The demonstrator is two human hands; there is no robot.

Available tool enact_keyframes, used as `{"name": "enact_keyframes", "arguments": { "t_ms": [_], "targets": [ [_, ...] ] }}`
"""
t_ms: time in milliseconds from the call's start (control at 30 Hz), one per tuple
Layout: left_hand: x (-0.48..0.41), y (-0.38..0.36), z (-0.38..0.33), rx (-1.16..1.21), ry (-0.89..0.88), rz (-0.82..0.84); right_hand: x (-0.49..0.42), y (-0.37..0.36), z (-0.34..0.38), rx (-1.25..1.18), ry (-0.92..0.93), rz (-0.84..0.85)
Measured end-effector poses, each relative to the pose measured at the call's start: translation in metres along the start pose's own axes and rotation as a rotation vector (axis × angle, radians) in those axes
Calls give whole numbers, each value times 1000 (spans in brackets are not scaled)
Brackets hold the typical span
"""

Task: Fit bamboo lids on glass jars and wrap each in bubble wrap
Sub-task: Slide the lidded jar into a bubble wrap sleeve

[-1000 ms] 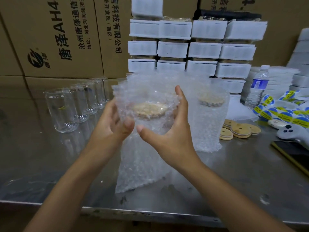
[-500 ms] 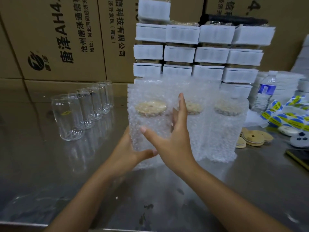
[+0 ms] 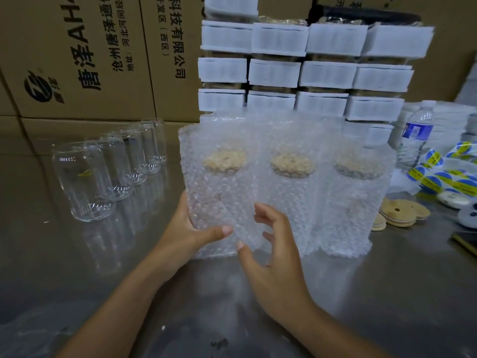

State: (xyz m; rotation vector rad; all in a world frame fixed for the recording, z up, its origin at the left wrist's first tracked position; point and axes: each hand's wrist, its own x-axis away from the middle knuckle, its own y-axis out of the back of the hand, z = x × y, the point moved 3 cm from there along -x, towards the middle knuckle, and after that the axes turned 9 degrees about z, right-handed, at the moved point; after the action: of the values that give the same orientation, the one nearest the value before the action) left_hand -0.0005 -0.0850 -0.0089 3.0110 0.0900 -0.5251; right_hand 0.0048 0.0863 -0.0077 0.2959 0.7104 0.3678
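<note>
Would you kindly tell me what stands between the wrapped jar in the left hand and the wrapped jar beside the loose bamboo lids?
A third bubble-wrapped jar, its bamboo lid fitted, as the head view shows.

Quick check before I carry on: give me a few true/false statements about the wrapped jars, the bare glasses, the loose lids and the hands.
1. Three wrapped jars stand in a row on the table. True.
2. The left hand grips the leftmost wrapped jar. True.
3. The bare glass jars are already lidded. False: they have no lids.
4. The loose bamboo lids lie left of the wrapped jars. False: they lie to their right.
</note>
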Motion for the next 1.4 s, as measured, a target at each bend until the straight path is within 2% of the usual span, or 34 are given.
{"name": "enact_keyframes", "arguments": {
  "t_ms": [233,433,600,800,1167,1400],
  "targets": [
    [1,-4,2,-32,26,92,1,-3,-5,138,23,-28],
    [1,-9,3,-153,-6,20,2,-5,-4,155,34,-27],
    [5,-6,7,-157,-30,-35,5,-8,-4,180,18,-27],
    [6,-6,7,-195,-23,-24,5,-7,-4,192,0,-63],
    [8,-2,4,-191,7,31,5,-8,-4,165,-5,-67],
    [8,-1,2,-102,-2,-9,5,-4,4,105,40,-132]
  ]
}}
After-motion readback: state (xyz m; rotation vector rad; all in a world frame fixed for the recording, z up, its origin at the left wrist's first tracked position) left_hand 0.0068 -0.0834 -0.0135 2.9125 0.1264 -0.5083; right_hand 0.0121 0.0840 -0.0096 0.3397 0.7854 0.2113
